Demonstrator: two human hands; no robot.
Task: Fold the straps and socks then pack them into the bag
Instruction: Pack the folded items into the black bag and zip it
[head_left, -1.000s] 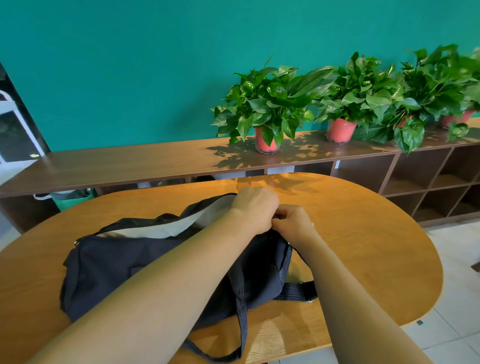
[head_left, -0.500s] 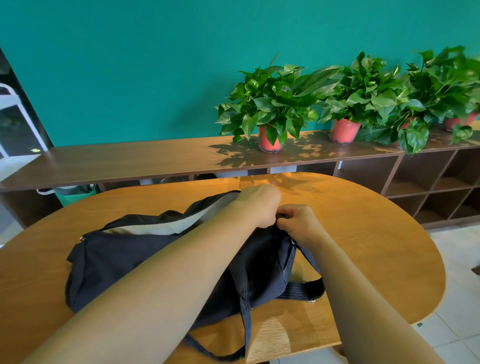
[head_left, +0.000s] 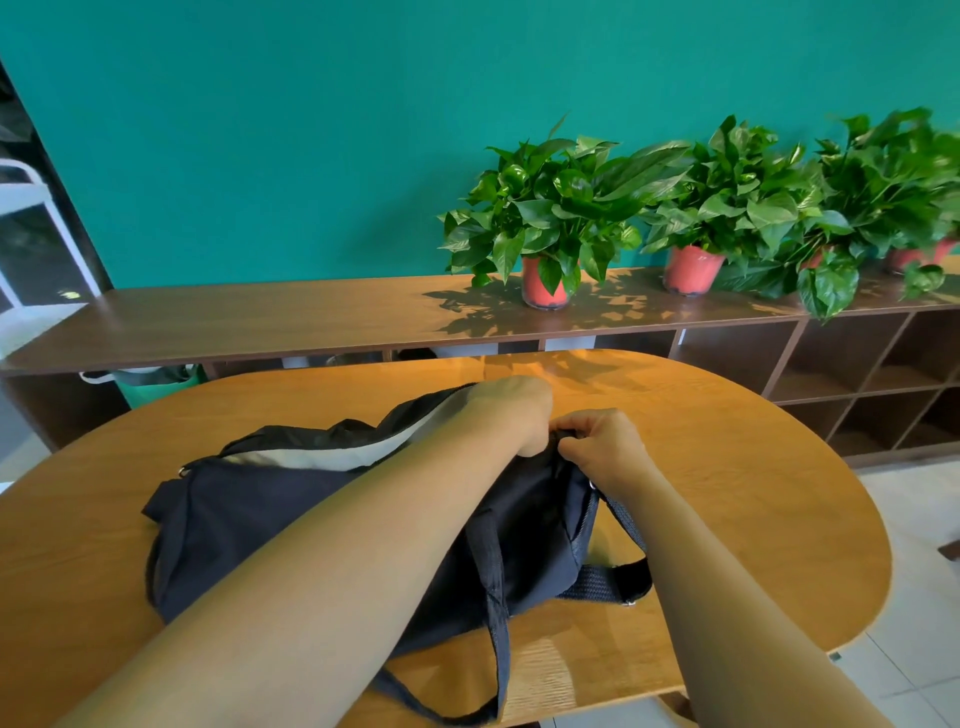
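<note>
Seemingly you're closing up: your left hand (head_left: 519, 415) and right hand (head_left: 605, 449) both pinch fabric at the bag's (head_left: 291, 504) right end, so next draw its opening shut.

Nothing to read here: no text, label, brand or number shows anywhere. The bag (head_left: 249, 509) shows only plain dark cloth, and the pots (head_left: 543, 288) show plain red sides.
</note>
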